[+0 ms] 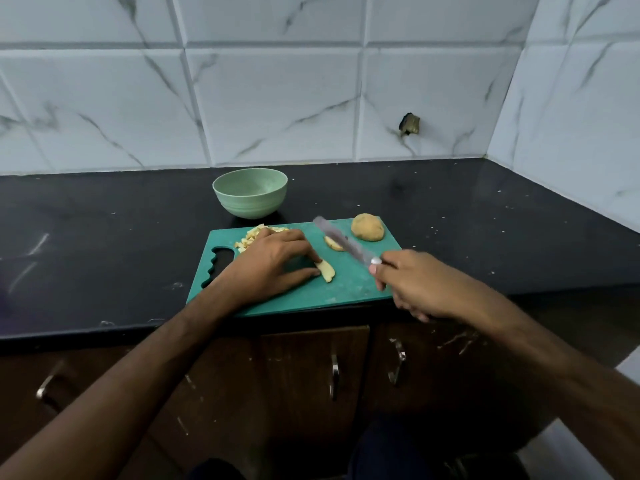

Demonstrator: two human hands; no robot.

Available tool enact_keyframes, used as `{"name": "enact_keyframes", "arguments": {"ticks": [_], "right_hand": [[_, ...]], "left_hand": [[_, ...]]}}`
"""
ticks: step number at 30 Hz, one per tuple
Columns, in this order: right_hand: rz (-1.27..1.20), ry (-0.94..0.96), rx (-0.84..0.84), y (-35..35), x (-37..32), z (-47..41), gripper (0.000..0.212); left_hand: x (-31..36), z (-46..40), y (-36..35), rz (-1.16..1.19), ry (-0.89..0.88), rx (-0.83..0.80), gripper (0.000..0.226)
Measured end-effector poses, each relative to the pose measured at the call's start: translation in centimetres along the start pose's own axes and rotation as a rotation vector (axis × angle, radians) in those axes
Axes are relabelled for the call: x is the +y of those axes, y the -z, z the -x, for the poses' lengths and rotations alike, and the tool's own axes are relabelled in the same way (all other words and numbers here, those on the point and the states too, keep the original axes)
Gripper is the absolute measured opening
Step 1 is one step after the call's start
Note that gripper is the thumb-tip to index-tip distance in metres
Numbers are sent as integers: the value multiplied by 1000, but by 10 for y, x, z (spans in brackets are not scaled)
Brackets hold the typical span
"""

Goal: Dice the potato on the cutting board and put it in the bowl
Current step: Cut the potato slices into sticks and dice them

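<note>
A potato slice (327, 270) lies flat near the middle of a green cutting board (349, 289), pinned at its left end by the fingertips of a person's left hand (273, 263), whose fingers curl down onto it. Just beyond it a second slice (333, 243) lies partly under the blurred blade of a knife (341, 242), which the right hand (420, 285) grips by the handle, fingers wrapped around it, the blade angled up and to the left over the board. An uncut chunk of potato (367, 227), skin side up, sits at the board's far right corner, well apart from the slices. A heap of diced pieces (251, 237) is gathered at the far left of the board, partly hidden behind the left hand. The pale green bowl (250, 192) stands upright on the black worktop (485, 220) just behind the board's far left edge; its contents cannot be made out. White marble-patterned wall tiles (277, 98) rise behind, and brown cabinet doors (311, 375) with metal handles run below the worktop.
</note>
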State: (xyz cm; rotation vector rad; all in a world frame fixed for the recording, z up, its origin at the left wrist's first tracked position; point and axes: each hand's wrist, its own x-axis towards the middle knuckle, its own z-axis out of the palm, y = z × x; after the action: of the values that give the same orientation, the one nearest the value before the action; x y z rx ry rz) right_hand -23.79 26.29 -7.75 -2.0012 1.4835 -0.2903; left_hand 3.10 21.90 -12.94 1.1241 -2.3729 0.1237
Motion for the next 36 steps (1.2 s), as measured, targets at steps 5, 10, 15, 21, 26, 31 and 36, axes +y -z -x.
{"name": "enact_keyframes", "arguments": {"ticks": [5,10,15,21,26,31,36], "right_hand": [[201,-2,49,-20,-11,25,34],[308,-15,112,-32,-9,23,35],[417,-1,160,-39,-10,27,39],[523,-16,86,-28,-23,24,36],[463,-67,2,-22,-36,9,37],[482,-37,20,-28,-33,15,35],[542,-15,25,-27,-18,52,34]], "left_hand": [[5,-4,1,-19,-7,8,34],[7,-2,0,-64,-12,8,33],[8,-2,2,-67,-11,-8,34],[9,-3,3,-82,-24,3,31],[9,-3,2,-125,-30,4,40],[10,-2,4,-146,-26,7,45],[8,-1,2,-139,-18,43,40]]}}
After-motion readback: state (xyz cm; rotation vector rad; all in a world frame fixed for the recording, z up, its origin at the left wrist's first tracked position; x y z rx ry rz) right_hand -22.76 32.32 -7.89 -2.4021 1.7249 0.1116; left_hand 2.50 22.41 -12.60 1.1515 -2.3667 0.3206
